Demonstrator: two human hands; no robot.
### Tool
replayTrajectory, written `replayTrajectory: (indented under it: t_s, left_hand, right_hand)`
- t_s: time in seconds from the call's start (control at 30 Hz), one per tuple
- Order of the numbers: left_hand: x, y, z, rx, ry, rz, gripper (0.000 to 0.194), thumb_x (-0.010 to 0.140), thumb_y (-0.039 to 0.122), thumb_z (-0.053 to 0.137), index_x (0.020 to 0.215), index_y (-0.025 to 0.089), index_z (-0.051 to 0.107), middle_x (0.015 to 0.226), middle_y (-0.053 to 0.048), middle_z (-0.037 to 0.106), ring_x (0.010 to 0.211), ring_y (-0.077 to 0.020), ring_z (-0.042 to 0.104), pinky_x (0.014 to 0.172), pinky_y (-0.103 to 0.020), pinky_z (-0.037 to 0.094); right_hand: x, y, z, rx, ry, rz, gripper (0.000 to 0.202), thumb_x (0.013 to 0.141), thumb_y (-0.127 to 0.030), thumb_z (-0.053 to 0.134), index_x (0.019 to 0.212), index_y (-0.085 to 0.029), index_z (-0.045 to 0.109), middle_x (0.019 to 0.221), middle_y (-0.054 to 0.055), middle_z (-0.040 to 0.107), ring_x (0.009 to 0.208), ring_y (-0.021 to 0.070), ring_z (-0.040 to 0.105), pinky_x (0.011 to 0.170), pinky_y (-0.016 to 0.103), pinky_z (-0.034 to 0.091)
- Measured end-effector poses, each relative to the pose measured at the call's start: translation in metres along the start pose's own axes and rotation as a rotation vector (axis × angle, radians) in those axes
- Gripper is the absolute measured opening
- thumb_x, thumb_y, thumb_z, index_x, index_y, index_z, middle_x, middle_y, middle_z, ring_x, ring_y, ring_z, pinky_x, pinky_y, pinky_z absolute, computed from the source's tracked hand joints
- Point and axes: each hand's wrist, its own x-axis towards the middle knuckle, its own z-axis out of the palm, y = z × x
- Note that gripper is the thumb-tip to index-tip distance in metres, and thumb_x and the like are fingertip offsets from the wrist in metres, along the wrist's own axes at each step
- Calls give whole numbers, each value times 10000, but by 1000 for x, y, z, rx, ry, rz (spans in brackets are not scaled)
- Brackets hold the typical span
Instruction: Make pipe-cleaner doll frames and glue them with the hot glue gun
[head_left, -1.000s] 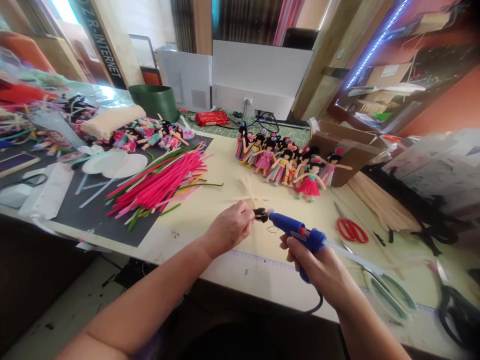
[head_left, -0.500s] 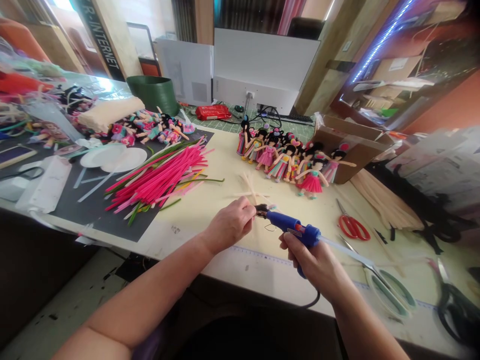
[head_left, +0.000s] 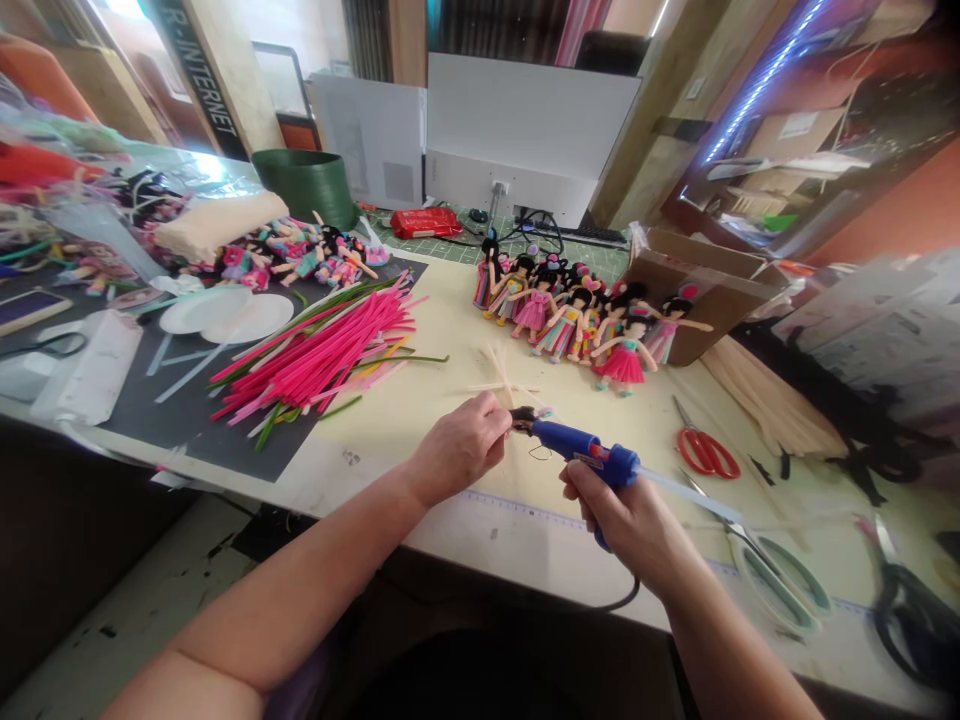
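Glossy blue plastic glue gun point(head_left: 592, 462) (matt cardboard box point(head_left: 694, 290) nearby).

left arm point(head_left: 315, 590): bare to above the elbow, no sleeve in view
right arm point(head_left: 720, 640): bare forearm
wrists, fingers: no watch or rings seen

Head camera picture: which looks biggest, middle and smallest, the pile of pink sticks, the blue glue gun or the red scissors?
1. Pile of pink sticks, clearly largest.
2. Blue glue gun, though it is nearer the camera, so this is unsure.
3. Red scissors, smallest.
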Motion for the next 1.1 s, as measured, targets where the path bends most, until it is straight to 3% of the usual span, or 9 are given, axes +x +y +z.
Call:
replayTrajectory:
  t_s: [1.1]
  left_hand:
    - [-1,-1,-1,8,39,25,118,903,180,418,837,171,515,879,-39,487,772,-140,506,722,-276,498]
  right_hand:
    - [-2,-1,-4,-42,56,-16,433,818,-570,488,789,-166,641,561,18,569,559,173,551,522,301,420]
